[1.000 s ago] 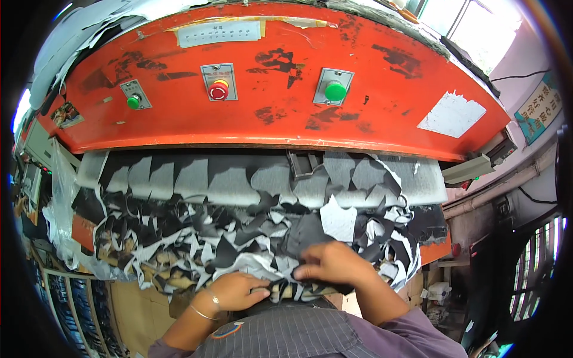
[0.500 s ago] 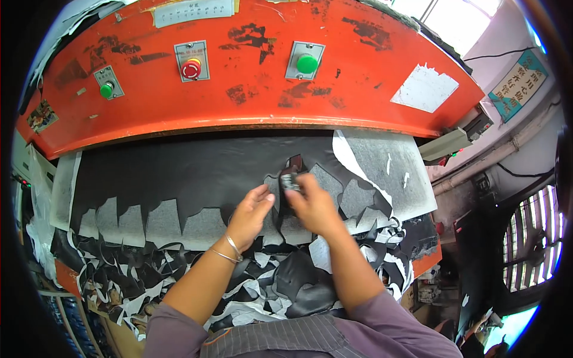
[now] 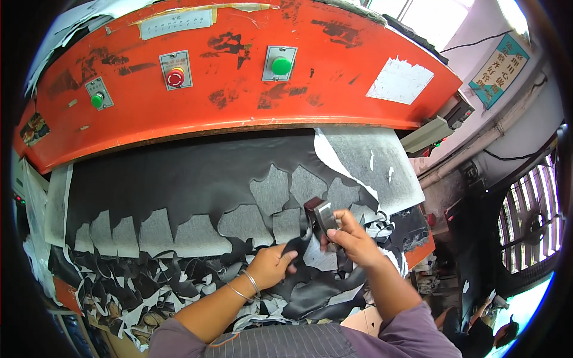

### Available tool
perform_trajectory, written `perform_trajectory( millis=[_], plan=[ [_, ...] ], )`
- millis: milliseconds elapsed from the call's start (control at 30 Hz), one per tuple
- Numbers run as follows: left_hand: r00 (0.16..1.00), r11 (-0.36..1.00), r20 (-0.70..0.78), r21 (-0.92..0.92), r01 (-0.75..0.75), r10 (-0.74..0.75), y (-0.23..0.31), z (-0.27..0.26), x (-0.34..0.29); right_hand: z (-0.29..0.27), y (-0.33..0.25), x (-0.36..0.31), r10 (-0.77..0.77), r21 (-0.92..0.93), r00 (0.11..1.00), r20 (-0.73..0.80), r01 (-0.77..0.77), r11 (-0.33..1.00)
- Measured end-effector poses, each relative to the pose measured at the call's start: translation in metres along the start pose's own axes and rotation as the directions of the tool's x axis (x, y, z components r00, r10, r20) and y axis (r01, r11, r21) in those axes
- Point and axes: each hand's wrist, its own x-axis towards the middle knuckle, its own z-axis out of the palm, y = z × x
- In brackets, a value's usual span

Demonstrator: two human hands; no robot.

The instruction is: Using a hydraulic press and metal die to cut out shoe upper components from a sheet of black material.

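Note:
A black sheet of leather-like material (image 3: 173,170) lies across the pale cutting bed, its near edge notched with several cut-out shapes showing grey beneath. My right hand (image 3: 355,240) grips a small cutting die (image 3: 323,216) with dark metal walls and a reddish-brown end, raised over the near edge of the bed. To its left, my left hand (image 3: 271,267) is closed on a black leather piece (image 3: 296,243) that curls up toward the die. My fingers partly hide where the piece ends.
Beyond the bed stands the red press beam (image 3: 230,107) with a red button (image 3: 175,77) and green buttons. A heap of black and white scraps (image 3: 173,286) lies between the bed and me. A grey bracket (image 3: 427,134) projects at the right.
Both hands have come nearer to me. The die has left the sheet in my right hand, uncovering a cut-out, and my left hand has closed on a leather piece. The view has shifted.

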Motion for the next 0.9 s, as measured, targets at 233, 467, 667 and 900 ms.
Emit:
perform_trajectory(
  millis=[233,467,667,900],
  plan=[
    [0.909,0.727,0.413,0.611,-0.313,0.044,-0.002,-0.02,-0.015,-0.053,-0.038,0.121,-0.333,-0.762,0.789,0.517,0.601,0.242],
    [0.965,0.87,-0.096,0.46,-0.176,0.246,0.056,-0.074,0.001,-0.06,-0.01,0.215,-0.344,-0.852,0.781,0.521,0.503,-0.147],
    [0.832,0.788,-0.299,0.567,-0.24,0.468,0.034,-0.101,0.107,-0.055,0.011,0.208,-0.736,-0.923,0.65,0.191,0.374,0.091],
    [0.752,0.649,-0.338,0.745,-0.154,0.566,0.024,-0.09,0.167,-0.069,0.037,0.207,-0.657,-0.881,0.736,-0.163,0.191,0.432]
  ],
)
